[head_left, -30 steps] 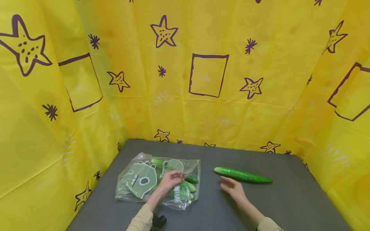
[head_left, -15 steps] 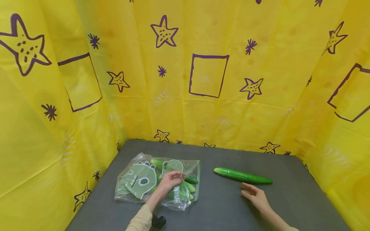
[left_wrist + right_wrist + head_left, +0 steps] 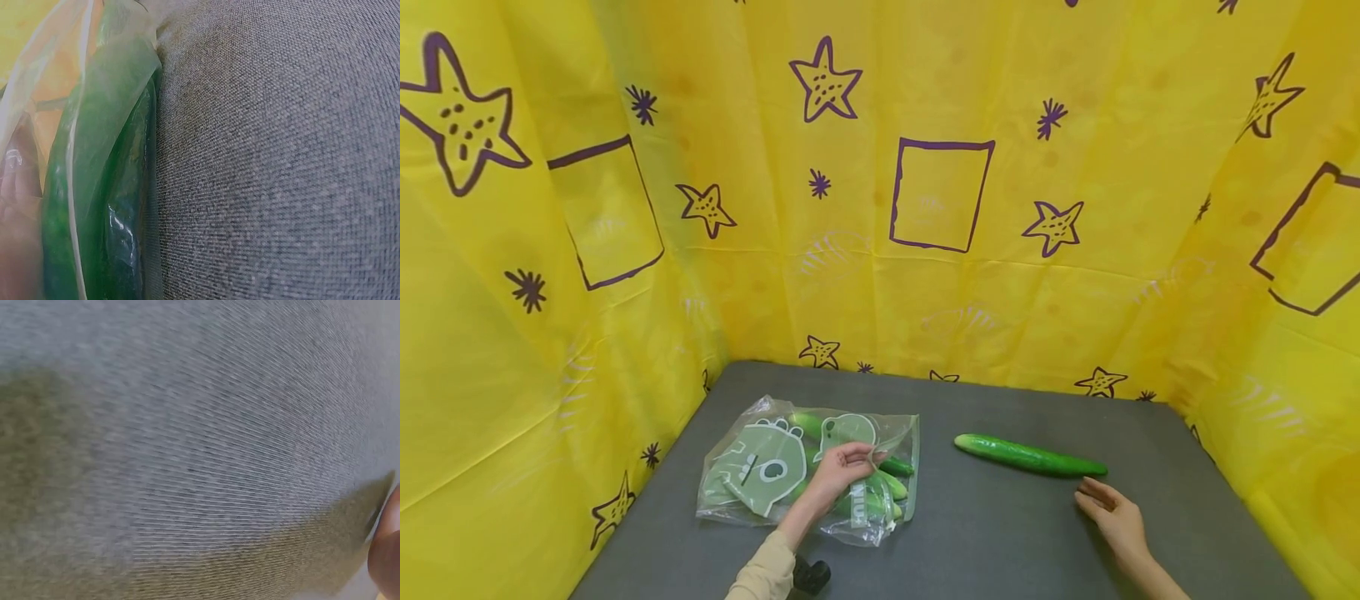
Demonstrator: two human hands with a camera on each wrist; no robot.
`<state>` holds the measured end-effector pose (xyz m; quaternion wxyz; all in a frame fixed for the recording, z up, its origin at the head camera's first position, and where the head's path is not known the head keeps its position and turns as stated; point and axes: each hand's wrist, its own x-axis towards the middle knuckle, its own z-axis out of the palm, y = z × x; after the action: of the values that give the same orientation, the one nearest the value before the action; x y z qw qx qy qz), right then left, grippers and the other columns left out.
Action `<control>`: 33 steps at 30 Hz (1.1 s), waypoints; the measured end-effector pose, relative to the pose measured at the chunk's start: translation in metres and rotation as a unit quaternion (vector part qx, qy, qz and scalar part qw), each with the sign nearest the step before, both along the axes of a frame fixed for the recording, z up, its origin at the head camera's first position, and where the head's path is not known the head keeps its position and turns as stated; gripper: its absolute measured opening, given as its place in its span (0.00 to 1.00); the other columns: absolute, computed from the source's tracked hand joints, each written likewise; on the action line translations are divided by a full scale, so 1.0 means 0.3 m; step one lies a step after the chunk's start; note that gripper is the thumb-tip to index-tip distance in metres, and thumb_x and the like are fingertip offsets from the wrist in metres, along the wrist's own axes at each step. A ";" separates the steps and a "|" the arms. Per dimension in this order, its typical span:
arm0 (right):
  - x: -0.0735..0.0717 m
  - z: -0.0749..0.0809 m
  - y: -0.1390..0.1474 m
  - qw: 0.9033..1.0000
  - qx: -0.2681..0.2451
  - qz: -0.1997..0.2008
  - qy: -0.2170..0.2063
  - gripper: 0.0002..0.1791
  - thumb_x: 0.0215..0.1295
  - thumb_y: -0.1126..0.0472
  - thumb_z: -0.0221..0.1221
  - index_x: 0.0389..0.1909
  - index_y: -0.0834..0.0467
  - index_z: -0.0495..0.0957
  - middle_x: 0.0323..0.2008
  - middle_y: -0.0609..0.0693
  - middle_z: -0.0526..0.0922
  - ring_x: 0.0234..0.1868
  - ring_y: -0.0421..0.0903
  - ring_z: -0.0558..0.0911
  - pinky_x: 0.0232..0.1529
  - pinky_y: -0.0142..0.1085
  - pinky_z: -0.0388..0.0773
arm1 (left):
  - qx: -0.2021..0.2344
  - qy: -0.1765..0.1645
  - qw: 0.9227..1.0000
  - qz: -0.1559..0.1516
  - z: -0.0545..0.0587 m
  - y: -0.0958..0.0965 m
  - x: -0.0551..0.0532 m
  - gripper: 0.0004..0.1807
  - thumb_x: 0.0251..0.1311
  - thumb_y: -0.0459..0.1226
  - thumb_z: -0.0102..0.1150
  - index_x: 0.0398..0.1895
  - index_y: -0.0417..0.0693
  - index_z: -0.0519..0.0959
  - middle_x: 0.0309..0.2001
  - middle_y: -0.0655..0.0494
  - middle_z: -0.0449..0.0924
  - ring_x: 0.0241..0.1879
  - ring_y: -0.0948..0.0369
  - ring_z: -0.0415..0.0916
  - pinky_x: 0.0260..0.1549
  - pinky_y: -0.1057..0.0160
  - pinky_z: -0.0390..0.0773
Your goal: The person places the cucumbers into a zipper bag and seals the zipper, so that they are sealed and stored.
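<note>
A clear plastic bag with green cartoon prints lies on the left of the table, several cucumbers inside it. My left hand pinches the bag's upper film near its right-hand opening. Up close in the left wrist view, green cucumbers show through the film beside part of the left hand. One loose cucumber lies on the table to the right. My right hand is just below that cucumber's right end, fingers loosely bent; whether they touch it, I cannot tell. The right wrist view catches only a fingertip.
The grey cloth-textured table stretches between bag and loose cucumber. Yellow curtains with star prints enclose its back and sides. A small black object sits below the left wrist.
My right hand has moved rightward along the loose cucumber, from near its left end to its right end. The left hand, bag and cucumber have stayed in place.
</note>
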<state>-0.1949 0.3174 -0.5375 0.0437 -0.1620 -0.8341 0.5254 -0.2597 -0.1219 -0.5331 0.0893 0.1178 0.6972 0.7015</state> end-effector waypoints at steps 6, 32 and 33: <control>-0.014 -0.001 0.033 0.997 -0.003 -0.083 0.004 0.33 0.61 0.56 0.60 0.63 0.70 0.65 0.36 0.31 0.81 0.27 0.14 0.70 0.32 0.13 0.72 | -0.004 -0.002 1.000 0.006 -0.005 0.003 -0.001 0.22 0.54 0.26 0.57 0.54 0.24 0.71 0.50 0.33 0.79 0.42 0.66 0.81 0.42 0.73 0.79; -0.090 0.037 0.089 0.999 0.027 -0.008 -0.034 0.36 0.67 0.53 0.54 0.70 0.66 0.54 0.69 0.69 0.58 0.44 0.26 0.70 0.35 0.10 0.63 | -0.001 -0.017 1.000 0.008 0.009 0.009 -0.003 0.22 0.54 0.24 0.56 0.53 0.23 0.71 0.49 0.33 0.79 0.38 0.71 0.80 0.41 0.73 0.79; -0.091 0.035 0.088 0.999 0.034 -0.009 -0.032 0.36 0.66 0.52 0.55 0.69 0.66 0.57 0.68 0.69 0.60 0.45 0.30 0.72 0.35 0.11 0.65 | -0.004 -0.015 1.000 0.008 0.005 0.008 -0.005 0.22 0.54 0.24 0.56 0.53 0.24 0.71 0.49 0.33 0.80 0.39 0.71 0.80 0.41 0.73 0.79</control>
<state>-0.2221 0.3438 -0.5270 0.0269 -0.1847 -0.8508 0.4912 -0.2613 -0.1193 -0.5315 0.0945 0.1014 0.6994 0.7011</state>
